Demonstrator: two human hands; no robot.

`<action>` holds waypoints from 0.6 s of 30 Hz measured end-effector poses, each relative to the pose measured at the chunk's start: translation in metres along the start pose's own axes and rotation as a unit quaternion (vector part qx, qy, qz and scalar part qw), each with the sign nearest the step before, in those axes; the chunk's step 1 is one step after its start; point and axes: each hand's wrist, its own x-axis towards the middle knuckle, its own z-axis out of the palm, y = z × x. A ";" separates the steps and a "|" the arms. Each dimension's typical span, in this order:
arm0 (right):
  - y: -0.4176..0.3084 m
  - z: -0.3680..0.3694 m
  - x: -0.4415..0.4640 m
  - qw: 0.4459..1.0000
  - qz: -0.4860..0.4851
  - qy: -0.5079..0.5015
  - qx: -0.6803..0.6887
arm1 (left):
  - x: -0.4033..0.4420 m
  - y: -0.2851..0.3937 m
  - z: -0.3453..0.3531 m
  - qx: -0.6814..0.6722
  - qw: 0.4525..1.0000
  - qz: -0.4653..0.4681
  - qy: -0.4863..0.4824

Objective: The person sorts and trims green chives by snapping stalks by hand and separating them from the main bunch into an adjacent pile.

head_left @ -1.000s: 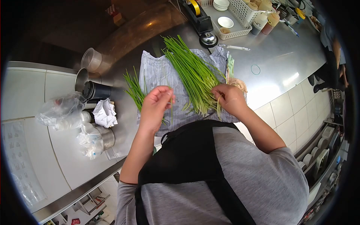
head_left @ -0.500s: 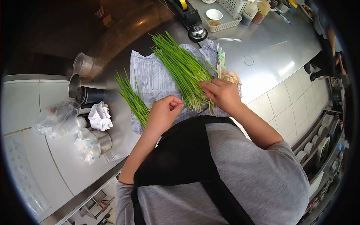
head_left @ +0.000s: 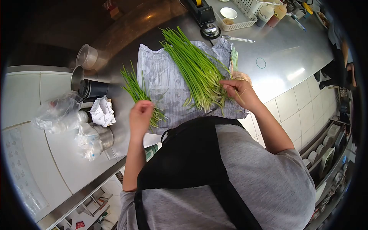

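A large bunch of green chives (head_left: 193, 71) lies slantwise on a crumpled, printed grey cloth or paper sheet (head_left: 153, 67), its pale ends toward me. To its left is a smaller bunch of chives (head_left: 135, 86). My left hand (head_left: 140, 117) is over the lower part of this smaller bunch, fingers curled and slightly blurred; what they hold, if anything, is hidden. Beside the pale ends of the large bunch, my right hand (head_left: 243, 94) is closed in a pinch, with a thin yellowed chive strand (head_left: 240, 98) hanging from it. A tan, rounded item (head_left: 242, 78) sits partly behind this hand.
A service bell (head_left: 210, 30), a pen (head_left: 238, 39) and a tape dispenser (head_left: 202, 14) are at the back. Sauce bottles (head_left: 265, 15) stand by a white basket (head_left: 235, 25). A green rubber band (head_left: 261, 63) lies right; a black cup (head_left: 93, 88) and plastic bags (head_left: 57, 115) left.
My left hand has moved left, from the large bunch's pale ends to the smaller bunch. My right hand stays near the large bunch, a strand now showing across it. The view has shifted slightly.
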 end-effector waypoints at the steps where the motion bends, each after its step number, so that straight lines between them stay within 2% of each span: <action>1: 0.004 0.001 0.000 1.000 0.001 -0.002 0.001 | 0.005 -0.011 -0.011 0.000 1.000 -0.002 0.001; 3: 0.008 0.005 0.001 0.991 -0.079 0.091 -0.063 | 0.013 -0.029 -0.026 -0.085 0.988 -0.072 0.103; 4: 0.003 0.004 0.001 0.991 -0.080 0.089 -0.062 | 0.014 -0.036 -0.028 -0.085 0.988 -0.073 0.105; 6: -0.011 0.000 0.001 0.991 0.021 0.069 -0.117 | 0.014 -0.041 -0.030 -0.072 0.985 -0.091 0.130; 7: -0.009 -0.001 0.001 0.990 0.021 0.070 -0.118 | 0.015 -0.043 -0.032 -0.072 0.985 -0.090 0.129; 9: -0.004 -0.002 0.000 0.983 -0.040 0.072 -0.166 | 0.014 -0.038 -0.033 0.055 0.988 -0.054 0.133; 10: -0.001 -0.004 0.000 0.983 -0.037 0.074 -0.166 | 0.015 -0.035 -0.032 0.056 0.989 -0.053 0.129; 12: 0.003 -0.008 0.001 0.983 0.013 0.034 -0.179 | 0.014 -0.013 -0.026 0.207 0.967 0.029 0.148; 13: 0.002 -0.009 -0.001 0.983 0.015 0.035 -0.179 | 0.014 -0.004 -0.021 0.207 0.967 0.030 0.145; 15: -0.001 -0.011 -0.004 0.988 -0.034 0.056 -0.136 | 0.015 0.016 -0.006 0.214 0.956 0.147 0.137; 16: 0.001 -0.010 -0.004 0.989 -0.034 0.057 -0.136 | 0.014 0.029 0.001 0.214 0.956 0.147 0.136; 18: 0.005 -0.011 -0.005 0.980 -0.092 0.077 -0.157 | 0.014 0.054 0.019 0.189 0.971 0.137 0.059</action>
